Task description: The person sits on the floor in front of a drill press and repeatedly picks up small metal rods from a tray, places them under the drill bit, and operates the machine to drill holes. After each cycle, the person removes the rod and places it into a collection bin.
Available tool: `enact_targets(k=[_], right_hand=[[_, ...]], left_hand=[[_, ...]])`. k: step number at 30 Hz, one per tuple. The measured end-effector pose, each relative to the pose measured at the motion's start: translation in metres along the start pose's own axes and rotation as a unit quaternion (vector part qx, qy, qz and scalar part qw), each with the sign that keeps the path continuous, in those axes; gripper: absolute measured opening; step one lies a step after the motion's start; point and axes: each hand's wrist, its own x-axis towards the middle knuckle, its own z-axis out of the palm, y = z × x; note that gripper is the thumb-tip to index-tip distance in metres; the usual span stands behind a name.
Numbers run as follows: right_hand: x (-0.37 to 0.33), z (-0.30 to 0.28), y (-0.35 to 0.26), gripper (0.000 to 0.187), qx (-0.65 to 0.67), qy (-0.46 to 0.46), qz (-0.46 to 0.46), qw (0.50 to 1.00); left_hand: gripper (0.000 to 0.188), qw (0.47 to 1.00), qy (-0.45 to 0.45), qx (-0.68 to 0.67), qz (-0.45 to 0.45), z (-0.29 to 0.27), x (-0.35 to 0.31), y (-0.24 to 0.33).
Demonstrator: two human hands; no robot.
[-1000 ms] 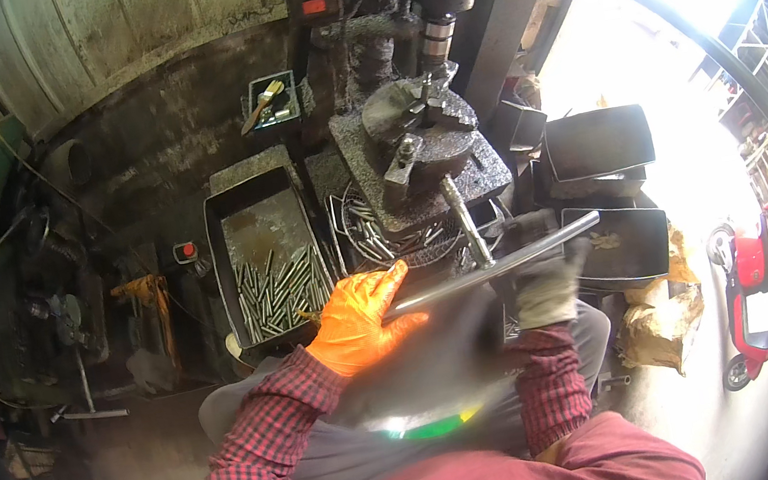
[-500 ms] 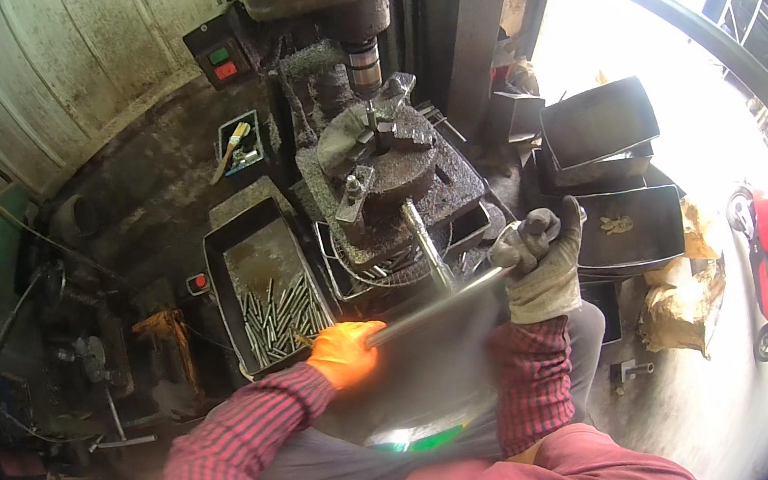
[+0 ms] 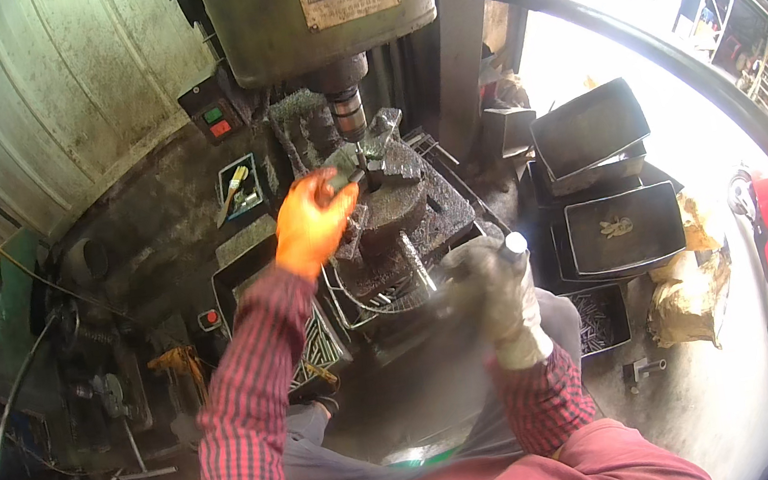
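My left hand (image 3: pixel 310 226), in an orange glove, reaches to the round chuck (image 3: pixel 398 200) on the drill press table. Its thumb and index finger stand apart beside a chuck jaw, and I see nothing held between them. Above the jaws hangs the drill chuck (image 3: pixel 347 111) with its bit pointing down. My right hand (image 3: pixel 511 305), in a grey glove and blurred, is closed round a metal bar whose bright round end (image 3: pixel 515 242) sticks out above the fist. A handle (image 3: pixel 416 260) slants toward me from the chuck's front.
Left of the press, a tray (image 3: pixel 229 281) with several metal pins lies partly under my left arm. A small tray with a brush (image 3: pixel 235 188) sits behind it. Dark bins (image 3: pixel 591 131) are stacked at the right, near a paper sack (image 3: pixel 696 298). A switch box (image 3: pixel 211 112) hangs at the back.
My left hand has let go of the bar and moved forward to the chuck. My right hand has kept the bar, swung it and come slightly lower. The view has shifted too.
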Motion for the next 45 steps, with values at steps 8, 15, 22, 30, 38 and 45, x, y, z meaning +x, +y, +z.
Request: enact_targets(k=[8,15,22,30,38,45], right_hand=[[-0.057,0.068,0.059,0.089,-0.423,-0.315,-0.277,0.803],[-0.033,-0.016,0.023,0.079,-0.292,0.046,0.013,0.955],[-0.043,0.022,0.034,0.058,-0.326,-0.426,-0.102,0.838],[-0.056,-0.093,0.043,0.046,-0.371,-0.212,-0.082,0.9],[-0.072,-0.056,0.021,0.045,-0.273,-0.085,-0.092,0.954],[-0.064,-0.042,0.025,0.034,-0.33,0.041,-0.135,0.934]], left_hand=[[0.032,0.993,-0.111,0.036,-0.002,0.033,0.069,-0.014],[0.031,0.993,-0.077,0.087,0.026,0.04,0.075,-0.02],[0.021,0.997,-0.062,-0.037,0.011,0.04,0.074,-0.023],[0.012,0.915,0.072,-0.391,-0.067,-0.024,0.054,-0.046],[0.021,0.847,0.069,-0.512,-0.127,-0.1,-0.046,-0.062],[0.021,0.799,0.097,-0.571,-0.164,-0.138,-0.089,-0.081]])
